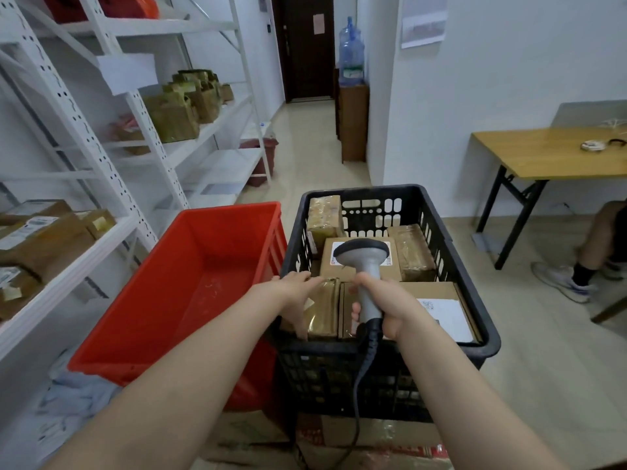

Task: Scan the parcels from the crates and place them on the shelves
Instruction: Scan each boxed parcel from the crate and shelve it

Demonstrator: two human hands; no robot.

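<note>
Head view: my left hand (298,296) lies with straight fingers flat on a brown tape-wrapped cardboard parcel (325,312) at the near left of the black slotted plastic crate (441,349), thumb down its near side. My right hand (385,307) is wrapped round the handle of the grey corded barcode scanner (364,262), whose head sits over a labelled carton (393,271). A red plastic crate (190,283) stands just left, beside white metal shelves (84,262).
</note>
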